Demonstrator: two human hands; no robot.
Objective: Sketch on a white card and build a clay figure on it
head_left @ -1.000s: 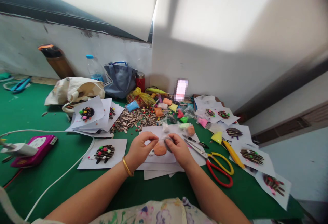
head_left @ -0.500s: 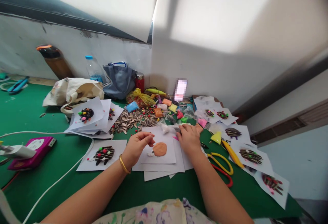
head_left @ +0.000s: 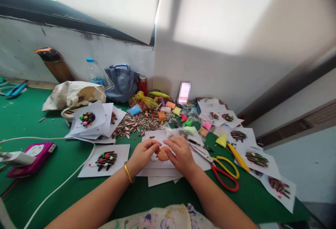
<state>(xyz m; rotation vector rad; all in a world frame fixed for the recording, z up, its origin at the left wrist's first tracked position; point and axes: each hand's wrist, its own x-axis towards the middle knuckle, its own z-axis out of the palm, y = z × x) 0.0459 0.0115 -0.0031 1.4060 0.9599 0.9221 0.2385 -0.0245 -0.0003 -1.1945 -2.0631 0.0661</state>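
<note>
A flat orange clay disc (head_left: 163,154) with a small white clay face (head_left: 154,157) lies on a sheet of white paper (head_left: 157,173) in front of me. My left hand (head_left: 144,155) is over the disc's left side, thumb and fingertips pinched together; whatever they hold is too small to make out. Across from it, my right hand (head_left: 181,155) curves over the disc's right side, its thumb apart from its fingers and nothing visible between them. One dark seed (head_left: 152,137) rests on the paper above my left hand. Both hands partly cover the disc.
Striped sunflower seeds (head_left: 128,124) and coloured clay packets (head_left: 162,116) spread behind the paper. Red-and-yellow scissors (head_left: 226,178) and a black pen (head_left: 196,143) lie to the right. Seed-covered hedgehog pictures (head_left: 107,159) sit on both sides. A white cable (head_left: 60,188) crosses the left.
My right hand has come back from the clay packets, leftward to the disc, uncovering the scissors' blades and the pen. My left hand has shifted slightly right. The dark seed now shows on the paper.
</note>
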